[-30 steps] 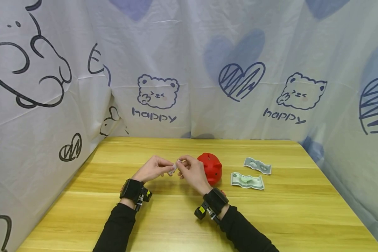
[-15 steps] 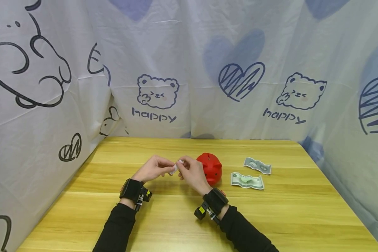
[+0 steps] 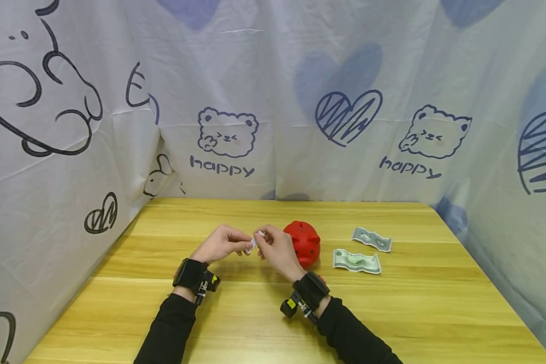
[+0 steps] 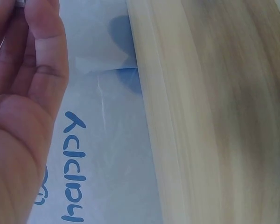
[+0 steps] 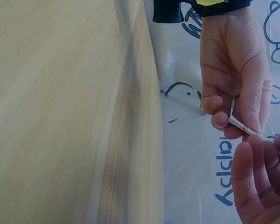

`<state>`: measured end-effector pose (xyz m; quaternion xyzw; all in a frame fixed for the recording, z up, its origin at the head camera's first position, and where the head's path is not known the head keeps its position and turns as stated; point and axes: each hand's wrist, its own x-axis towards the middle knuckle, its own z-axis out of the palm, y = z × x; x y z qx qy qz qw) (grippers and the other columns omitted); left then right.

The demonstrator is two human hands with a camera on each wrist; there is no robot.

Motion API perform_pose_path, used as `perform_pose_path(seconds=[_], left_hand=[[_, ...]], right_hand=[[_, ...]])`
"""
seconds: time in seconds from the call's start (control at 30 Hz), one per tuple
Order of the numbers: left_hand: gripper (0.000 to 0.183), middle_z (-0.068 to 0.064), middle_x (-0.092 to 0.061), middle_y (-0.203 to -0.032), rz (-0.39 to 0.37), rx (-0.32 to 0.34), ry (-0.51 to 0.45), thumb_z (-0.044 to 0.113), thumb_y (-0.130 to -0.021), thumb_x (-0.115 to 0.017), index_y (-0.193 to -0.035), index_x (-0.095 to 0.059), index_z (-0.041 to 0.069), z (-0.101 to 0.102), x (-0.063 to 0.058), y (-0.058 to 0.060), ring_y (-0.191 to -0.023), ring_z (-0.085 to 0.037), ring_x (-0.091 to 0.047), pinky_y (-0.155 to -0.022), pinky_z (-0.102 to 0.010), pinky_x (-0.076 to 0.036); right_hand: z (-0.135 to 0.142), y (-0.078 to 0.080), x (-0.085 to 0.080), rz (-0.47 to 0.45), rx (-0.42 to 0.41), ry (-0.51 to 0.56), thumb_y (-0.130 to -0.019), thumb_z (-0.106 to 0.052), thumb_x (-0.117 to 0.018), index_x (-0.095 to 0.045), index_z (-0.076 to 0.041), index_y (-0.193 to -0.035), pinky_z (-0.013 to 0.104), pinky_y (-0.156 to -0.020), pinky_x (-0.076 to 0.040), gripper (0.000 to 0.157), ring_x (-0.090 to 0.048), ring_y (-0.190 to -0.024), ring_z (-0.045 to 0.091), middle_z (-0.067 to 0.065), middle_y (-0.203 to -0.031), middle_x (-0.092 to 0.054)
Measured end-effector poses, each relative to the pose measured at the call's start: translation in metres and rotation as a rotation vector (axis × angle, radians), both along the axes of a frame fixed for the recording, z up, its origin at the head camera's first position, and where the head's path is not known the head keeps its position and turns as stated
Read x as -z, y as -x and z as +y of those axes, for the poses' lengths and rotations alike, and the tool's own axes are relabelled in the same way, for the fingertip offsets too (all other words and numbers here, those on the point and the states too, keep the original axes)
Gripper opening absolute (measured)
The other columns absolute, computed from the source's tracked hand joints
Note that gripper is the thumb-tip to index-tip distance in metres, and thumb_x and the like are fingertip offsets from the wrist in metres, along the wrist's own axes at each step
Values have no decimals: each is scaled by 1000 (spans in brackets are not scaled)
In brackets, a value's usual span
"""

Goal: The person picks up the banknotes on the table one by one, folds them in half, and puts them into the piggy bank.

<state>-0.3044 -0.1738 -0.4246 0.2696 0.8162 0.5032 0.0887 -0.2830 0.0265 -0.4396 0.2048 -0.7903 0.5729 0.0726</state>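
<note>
Both hands meet near the middle of the table in the head view. Between them is a small, pale paper note (image 3: pixel 254 244), narrowly folded or rolled, with dark print showing on it in the right wrist view. My left hand (image 3: pixel 220 244) pinches one end between thumb and fingers. The other end is pinched by my right hand (image 3: pixel 279 252), whose fingers hide part of the note. A red piggy bank (image 3: pixel 306 244) stands just beyond the right hand, the slot on its top visible and its left side partly covered by that hand.
Right of the piggy bank lies a creased green banknote (image 3: pixel 371 264) with a small light-green piece on it. Behind that is a wavy grey-green banknote (image 3: pixel 372 239). A printed white cloth (image 3: pixel 286 167) hangs along the back and sides of the wooden table (image 3: pixel 236 323).
Both hands stay in nearly the same place, still pinching the note. The fingers shift slightly on it, and a bit more of its upper end shows past the right fingers.
</note>
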Motion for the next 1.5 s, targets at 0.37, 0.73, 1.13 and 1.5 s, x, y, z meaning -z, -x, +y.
perform_pose_path(seconds=[0.37,0.73,1.13,1.5], left_hand=[[19,-12,-75,-94,-4,-4,6,18,-94,-67,-108,-77,9,0,0,-1,-88,-38,-69,-81,-59,-53],[23,-4,-75,-106,2,-26,48,22,-90,-72,-112,-76,15,4,-1,-1,-91,-18,-70,-81,-39,-56],[16,-4,-75,-96,37,-30,30,23,-93,-69,-105,-76,16,2,-2,-1,-86,-23,-67,-82,-52,-53],[16,-5,-75,-94,33,-12,20,18,-95,-66,-105,-76,12,4,-2,-2,-88,-35,-68,-79,-52,-53]], right_hand=[[1,0,0,11,-26,-32,-96,-21,-64,-67,-13,-99,26,-54,-54,9,-63,-58,18,20,-83,-67],[3,-1,2,-1,-1,42,-93,-17,-68,-67,-9,-94,34,-55,-58,7,-64,-53,14,21,-78,-68],[3,-1,-2,-13,-20,6,-94,-21,-67,-66,-12,-98,30,-55,-57,11,-65,-58,19,18,-82,-68],[4,-1,-1,-34,-56,-63,-95,-26,-65,-67,-17,-99,27,-52,-54,10,-67,-70,38,4,-78,-69]])
